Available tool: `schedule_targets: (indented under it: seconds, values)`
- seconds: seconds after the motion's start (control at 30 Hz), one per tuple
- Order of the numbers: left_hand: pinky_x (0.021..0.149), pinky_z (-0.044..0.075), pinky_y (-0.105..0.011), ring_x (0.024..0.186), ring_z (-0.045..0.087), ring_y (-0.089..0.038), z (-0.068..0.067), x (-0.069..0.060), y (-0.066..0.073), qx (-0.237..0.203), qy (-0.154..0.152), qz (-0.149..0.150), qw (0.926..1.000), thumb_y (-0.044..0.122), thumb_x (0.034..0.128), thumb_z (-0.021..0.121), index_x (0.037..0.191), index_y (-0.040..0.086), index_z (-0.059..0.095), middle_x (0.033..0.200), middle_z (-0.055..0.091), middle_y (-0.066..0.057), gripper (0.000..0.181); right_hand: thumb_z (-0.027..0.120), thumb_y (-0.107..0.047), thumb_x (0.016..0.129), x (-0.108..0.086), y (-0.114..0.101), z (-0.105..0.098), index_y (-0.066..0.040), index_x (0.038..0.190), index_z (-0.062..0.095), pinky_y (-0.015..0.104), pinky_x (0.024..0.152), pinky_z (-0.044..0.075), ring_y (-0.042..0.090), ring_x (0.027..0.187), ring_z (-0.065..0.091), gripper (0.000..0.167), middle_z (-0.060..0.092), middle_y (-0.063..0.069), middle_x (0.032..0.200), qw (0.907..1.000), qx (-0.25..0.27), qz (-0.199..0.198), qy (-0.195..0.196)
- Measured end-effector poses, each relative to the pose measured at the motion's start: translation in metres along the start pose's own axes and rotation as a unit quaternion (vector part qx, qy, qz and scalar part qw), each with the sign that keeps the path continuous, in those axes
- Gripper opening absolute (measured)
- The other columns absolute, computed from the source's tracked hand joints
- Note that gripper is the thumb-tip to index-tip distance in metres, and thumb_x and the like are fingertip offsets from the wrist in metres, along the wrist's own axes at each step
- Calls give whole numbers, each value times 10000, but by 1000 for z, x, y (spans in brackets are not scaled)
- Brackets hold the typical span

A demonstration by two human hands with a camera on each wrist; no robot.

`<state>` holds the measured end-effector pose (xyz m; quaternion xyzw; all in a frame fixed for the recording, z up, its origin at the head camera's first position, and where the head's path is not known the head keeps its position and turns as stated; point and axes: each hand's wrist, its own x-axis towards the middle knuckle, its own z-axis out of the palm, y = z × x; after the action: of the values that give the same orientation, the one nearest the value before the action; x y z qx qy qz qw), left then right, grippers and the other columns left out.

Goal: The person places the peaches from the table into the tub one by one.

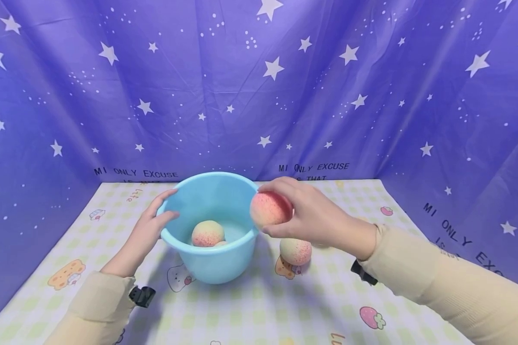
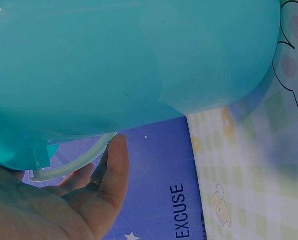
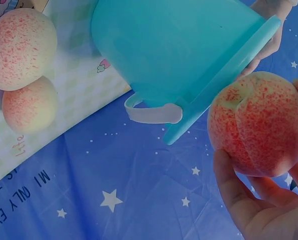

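Note:
A light blue bucket (image 1: pixel 216 263) stands upright on the table, with a peach (image 1: pixel 208 233) inside and part of another peeking up beside it. My left hand (image 1: pixel 148 225) holds the bucket's left rim, thumb over the inside. From the left wrist view, the fingers (image 2: pixel 116 170) lie outside, by the pale handle (image 2: pixel 73 167). At the right rim my right hand (image 1: pixel 306 211) grips a pink-red peach (image 1: pixel 269 209) between thumb and fingers. The right wrist view shows this peach (image 3: pixel 259 125) close to the rim.
Below my right hand, a pale peach (image 1: pixel 295 251) rests on the table; the right wrist view shows a smaller peach (image 3: pixel 31 105) beside it and another at the edge. The checked tablecloth (image 1: pixel 241 311) meets a purple star-printed curtain (image 1: pixel 224 86) at the back and sides.

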<state>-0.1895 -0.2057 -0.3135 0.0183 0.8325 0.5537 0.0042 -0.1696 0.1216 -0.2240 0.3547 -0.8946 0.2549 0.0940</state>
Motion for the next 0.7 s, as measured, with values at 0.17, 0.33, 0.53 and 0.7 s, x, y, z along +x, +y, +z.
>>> schedule_targets:
  seconds: [0.17,0.33,0.53,0.7]
  values:
    - [874,492,-379,1340,427,-410,1,0,0,-104,-43,-2,9999,197,981,484,1583,223,229,1632,203,-175,654,845,-239,738,6,-1,1,-139,1294,616,362,861,521,160,1056,600,610,641,4,1229,9999,132,89,58]
    - [856,495,-362,1334,434,-404,1,1,-1,-108,-41,-3,9999,195,982,485,1583,221,225,1633,204,-173,656,848,-240,735,12,-1,2,-153,1277,616,351,855,519,151,1026,594,595,641,-18,1195,9994,283,163,96]
    - [854,496,-360,1337,430,-410,0,2,-2,-102,-16,28,9999,207,980,492,1581,227,234,1634,207,-163,654,847,-251,744,19,0,5,-135,1270,613,333,819,522,153,988,598,587,648,-1,1189,9992,314,133,189]
    - [920,483,-433,1360,404,-418,0,0,0,-26,24,52,10000,219,979,488,1578,234,243,1630,216,-168,647,847,-266,749,23,0,7,-160,1287,606,332,805,525,153,985,597,599,639,-7,1218,9986,424,253,202]
